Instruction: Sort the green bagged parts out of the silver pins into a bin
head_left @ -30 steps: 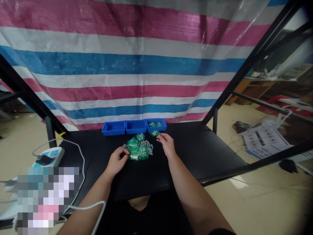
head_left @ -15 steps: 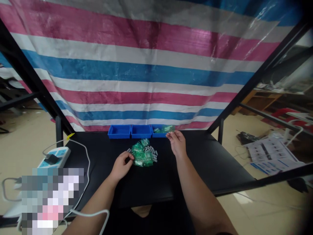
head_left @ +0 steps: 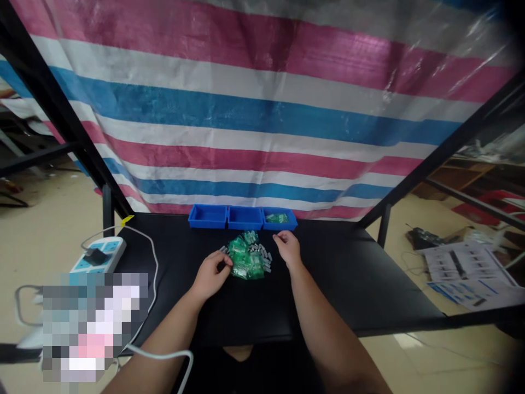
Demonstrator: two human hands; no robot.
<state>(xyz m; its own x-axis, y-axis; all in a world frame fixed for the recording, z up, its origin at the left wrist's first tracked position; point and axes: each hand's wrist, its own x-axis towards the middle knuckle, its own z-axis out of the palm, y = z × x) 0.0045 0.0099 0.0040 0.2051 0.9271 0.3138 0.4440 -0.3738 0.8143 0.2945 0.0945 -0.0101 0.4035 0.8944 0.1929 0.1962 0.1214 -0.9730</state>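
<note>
A pile of small green plastic packets (head_left: 246, 260) lies on the black table, with several grey cylindrical pieces (head_left: 266, 257) along its right side and a few at its left. My left hand (head_left: 211, 274) rests at the pile's left edge, fingers loosely curled, a gap between thumb and forefinger, the tips at a packet. Over the table to the right of the pile is my right hand (head_left: 289, 249), its fingers bent and slightly apart with nothing visible in them. Behind it, the right blue tray (head_left: 291, 223) contains green packets (head_left: 277, 218).
Two more blue trays, a left one (head_left: 208, 224) and a middle one (head_left: 245, 225), stand in the same row. A white power strip (head_left: 117, 253) with cables sits at the left. A striped sheet (head_left: 246, 131) hangs behind the table, between black frame posts (head_left: 383, 225).
My right hand has let go of a green packet, which now lies in the right tray, and has drawn back toward the pile. My left hand stays by the pile. The view has shifted slightly.
</note>
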